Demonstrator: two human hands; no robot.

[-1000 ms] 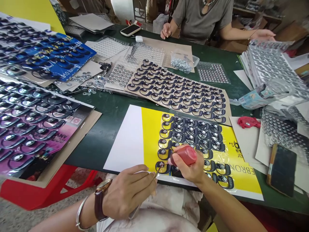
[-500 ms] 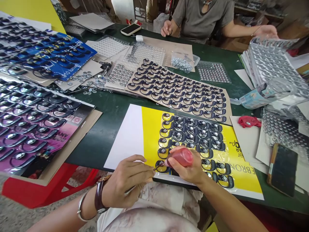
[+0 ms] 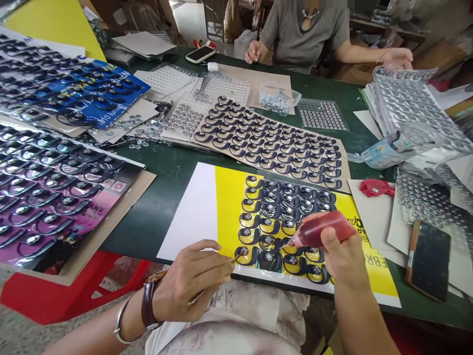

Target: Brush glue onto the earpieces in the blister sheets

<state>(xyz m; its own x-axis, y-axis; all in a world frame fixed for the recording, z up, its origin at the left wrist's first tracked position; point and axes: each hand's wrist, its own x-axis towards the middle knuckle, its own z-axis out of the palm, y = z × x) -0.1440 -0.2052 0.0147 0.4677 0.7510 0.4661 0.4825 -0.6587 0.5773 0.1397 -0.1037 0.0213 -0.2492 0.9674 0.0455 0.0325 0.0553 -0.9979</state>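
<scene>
My right hand (image 3: pixel 345 251) is closed around a small squeeze bottle (image 3: pixel 318 230) of red liquid. Its narrow nozzle points left and down over rows of dark curved pieces (image 3: pixel 249 235), each bearing a shiny round centre. These pieces lie on a yellow and white printed sheet (image 3: pixel 227 197) in front of me. In my left hand (image 3: pixel 194 278) is a thin pointed tool (image 3: pixel 237 257), pinched between the fingers. The tool's tip is at the round centre of the nearest left piece. Whether it touches the piece, I cannot tell.
Behind the sheet lies a brown card (image 3: pixel 273 143) with more curved pieces. Pink and blue sheets (image 3: pixel 84 207) of pieces are stacked on the left. A phone (image 3: pixel 428 259), a red cloth (image 3: pixel 377 187) and plastic trays sit right. Across the table, a person's hand (image 3: pixel 399 58) touches stacked trays.
My right hand has moved right with the bottle, taking its nozzle away from the left piece. My left hand holds the tool tip at that piece, almost in place.
</scene>
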